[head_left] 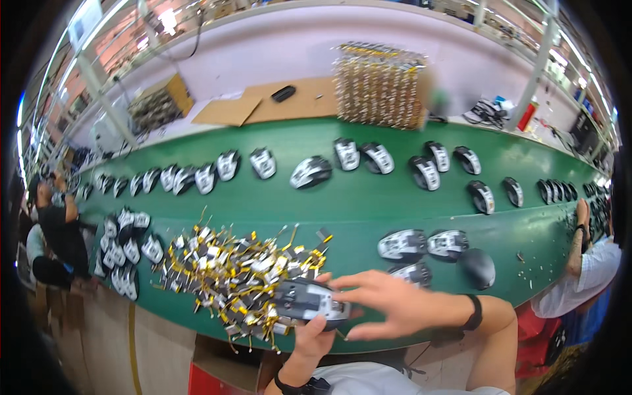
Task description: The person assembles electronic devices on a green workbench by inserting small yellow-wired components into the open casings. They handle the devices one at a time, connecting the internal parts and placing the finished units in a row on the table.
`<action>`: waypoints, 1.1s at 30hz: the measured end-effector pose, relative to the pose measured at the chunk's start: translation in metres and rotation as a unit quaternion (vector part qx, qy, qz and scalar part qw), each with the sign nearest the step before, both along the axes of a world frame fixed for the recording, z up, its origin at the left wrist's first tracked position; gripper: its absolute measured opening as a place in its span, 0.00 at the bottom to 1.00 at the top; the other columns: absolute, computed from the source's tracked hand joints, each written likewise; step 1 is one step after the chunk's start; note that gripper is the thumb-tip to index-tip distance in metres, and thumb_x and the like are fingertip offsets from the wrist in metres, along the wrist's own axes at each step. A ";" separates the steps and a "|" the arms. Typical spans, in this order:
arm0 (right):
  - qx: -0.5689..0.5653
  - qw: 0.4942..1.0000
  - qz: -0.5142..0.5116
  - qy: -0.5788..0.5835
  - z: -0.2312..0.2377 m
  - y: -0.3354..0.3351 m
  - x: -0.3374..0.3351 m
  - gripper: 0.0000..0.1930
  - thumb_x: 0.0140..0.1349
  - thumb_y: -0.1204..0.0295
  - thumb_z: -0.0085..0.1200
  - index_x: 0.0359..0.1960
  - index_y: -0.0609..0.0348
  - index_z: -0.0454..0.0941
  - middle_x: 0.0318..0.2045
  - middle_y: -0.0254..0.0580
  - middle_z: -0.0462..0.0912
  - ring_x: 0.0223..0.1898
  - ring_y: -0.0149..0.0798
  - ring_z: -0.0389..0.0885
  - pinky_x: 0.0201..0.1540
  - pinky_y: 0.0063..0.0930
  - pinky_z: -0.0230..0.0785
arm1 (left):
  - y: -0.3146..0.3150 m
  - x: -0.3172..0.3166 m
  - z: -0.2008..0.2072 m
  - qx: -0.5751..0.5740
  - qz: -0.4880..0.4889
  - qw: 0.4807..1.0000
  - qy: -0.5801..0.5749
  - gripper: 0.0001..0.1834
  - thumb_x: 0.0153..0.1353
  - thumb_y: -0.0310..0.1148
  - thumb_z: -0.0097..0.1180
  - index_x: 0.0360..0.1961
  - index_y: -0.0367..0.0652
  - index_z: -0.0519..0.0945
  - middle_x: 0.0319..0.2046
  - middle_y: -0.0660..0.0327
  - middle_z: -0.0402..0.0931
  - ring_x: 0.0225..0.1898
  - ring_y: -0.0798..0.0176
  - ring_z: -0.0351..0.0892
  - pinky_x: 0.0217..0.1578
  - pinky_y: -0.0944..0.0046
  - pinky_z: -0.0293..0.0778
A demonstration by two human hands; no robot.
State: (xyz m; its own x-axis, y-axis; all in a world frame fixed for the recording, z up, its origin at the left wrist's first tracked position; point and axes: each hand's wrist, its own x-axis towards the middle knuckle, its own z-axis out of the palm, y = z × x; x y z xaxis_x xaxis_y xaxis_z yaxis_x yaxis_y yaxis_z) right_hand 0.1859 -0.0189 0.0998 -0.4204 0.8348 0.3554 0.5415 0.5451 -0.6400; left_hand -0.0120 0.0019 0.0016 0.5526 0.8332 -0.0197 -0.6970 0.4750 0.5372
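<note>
A black and grey computer mouse shell (299, 299) is held above the near edge of the green bench, its opened inside facing up. My left hand (313, 341) grips it from below, thumb along its near side. Over the mouse's right end reaches my right hand (395, 304), fingers stretched and thumb apart; whether its fingertips touch the shell I cannot tell. Just left of the mouse spreads a heap of small silver batteries (230, 270) with yellow tape and wires. To the right lie several white-and-black mouse shells (401, 245) and a dark, smooth mouse cover (478, 268).
More mouse shells (263, 162) line the green bench (263, 204) along its far half, with a cluster of shells (122, 250) at left. A tall stack of battery packs (380, 85) stands behind, beside flat cardboard (309, 102). Other people sit at both ends.
</note>
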 end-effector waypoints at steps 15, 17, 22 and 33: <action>-0.072 0.960 -0.213 -0.168 -0.068 0.145 -0.034 0.08 0.54 0.65 0.60 0.30 0.55 0.85 0.32 0.49 0.85 0.36 0.53 0.84 0.40 0.44 0.77 | -0.012 -0.090 0.013 0.139 0.028 0.988 0.053 0.52 0.46 0.35 0.67 0.70 0.41 0.49 0.54 0.33 0.71 0.47 0.43 0.82 0.49 0.47 0.79; -0.211 0.926 -0.259 -0.174 -0.066 0.180 -0.039 0.09 0.52 0.63 0.62 0.28 0.54 0.86 0.31 0.50 0.86 0.37 0.53 0.85 0.41 0.43 0.78 | -0.013 -0.089 0.011 0.137 0.011 0.989 0.045 0.52 0.47 0.34 0.67 0.70 0.43 0.49 0.54 0.34 0.70 0.47 0.44 0.82 0.49 0.49 0.78; -0.180 0.928 -0.305 -0.117 -0.109 0.203 -0.059 0.12 0.51 0.59 0.64 0.28 0.55 0.87 0.32 0.52 0.86 0.37 0.51 0.86 0.43 0.43 0.78 | -0.020 -0.098 0.007 0.155 0.035 0.987 0.026 0.52 0.47 0.32 0.66 0.70 0.43 0.50 0.53 0.35 0.72 0.47 0.42 0.82 0.49 0.46 0.78; -0.054 0.957 -0.284 0.004 -0.122 0.191 -0.068 0.07 0.50 0.72 0.62 0.29 0.61 0.84 0.27 0.48 0.85 0.29 0.46 0.85 0.37 0.38 0.77 | -0.016 -0.095 0.003 0.132 0.048 0.988 0.059 0.50 0.49 0.36 0.66 0.70 0.45 0.51 0.55 0.37 0.71 0.48 0.40 0.81 0.50 0.43 0.77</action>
State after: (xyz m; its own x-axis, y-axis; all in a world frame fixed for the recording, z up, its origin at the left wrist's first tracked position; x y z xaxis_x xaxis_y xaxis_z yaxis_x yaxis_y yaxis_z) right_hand 0.1177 0.1722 -0.0222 0.1151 0.9598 0.2558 0.7259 0.0945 -0.6813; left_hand -0.1069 -0.0137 0.0049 0.4770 0.8667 0.1460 -0.6576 0.2417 0.7135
